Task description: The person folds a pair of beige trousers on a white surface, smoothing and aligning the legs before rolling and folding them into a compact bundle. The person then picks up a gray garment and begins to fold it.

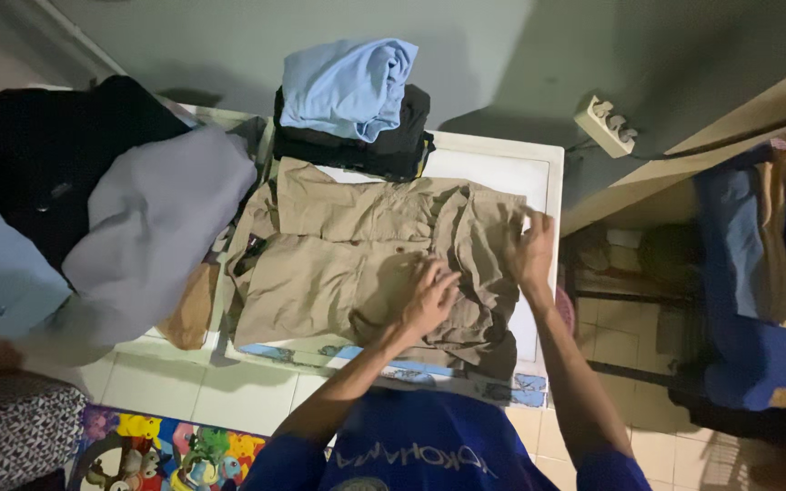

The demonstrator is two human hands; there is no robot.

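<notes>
khaki shirt point(347, 264) lies spread flat on the white table point(502, 168), collar end toward the wall — laid open so its panels can be smoothed and turned in. left hand point(429, 295) presses down on the shirt's middle, fingers bent into the cloth, pinning it. right hand point(531, 247) pinches the folded-over right edge, fingers closed on the fabric. behind it, a light blue garment point(347, 86) sits on a black folded one point(384, 145), stacked clear of the work area. to the left a heap of grey cloth point(152, 227) and dark cloth point(38, 155), possibly in a basket — view too dim to confirm. power strip point(607, 125) on the wall.
</notes>
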